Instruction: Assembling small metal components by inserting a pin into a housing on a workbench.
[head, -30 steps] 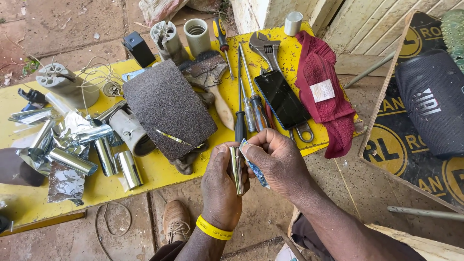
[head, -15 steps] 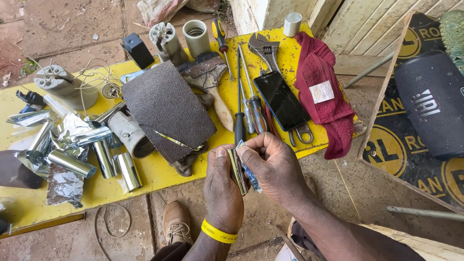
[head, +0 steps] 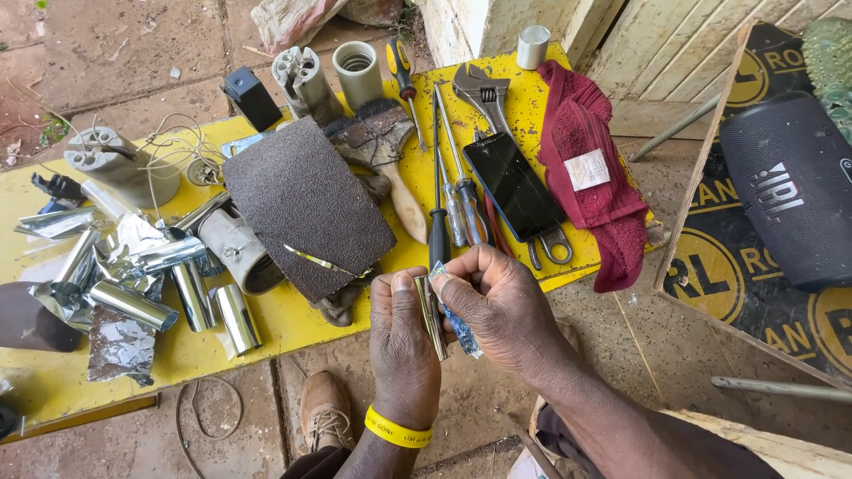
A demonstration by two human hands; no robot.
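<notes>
My left hand (head: 401,337), with a yellow wristband, pinches a narrow brass-coloured metal strip (head: 432,312) held upright just off the front edge of the yellow table (head: 293,328). My right hand (head: 501,306) presses a small crumpled blue-and-silver piece of foil (head: 460,326) against that strip. Both hands meet at the strip, in front of the screwdrivers (head: 439,222). A dark sheet of sandpaper (head: 306,200) lies on the table to the left of the hands, with a thin gold sliver on it.
A black phone (head: 513,184), a wrench (head: 484,93), a brush (head: 390,160) and a red cloth (head: 590,168) lie on the table. Shiny metal tubes (head: 191,293) and foil scraps sit at left. A dark speaker (head: 790,186) rests at right. My shoe (head: 324,410) is below.
The hands have stayed in the same place; the right fingers have shifted slightly along the strip with the foil.
</notes>
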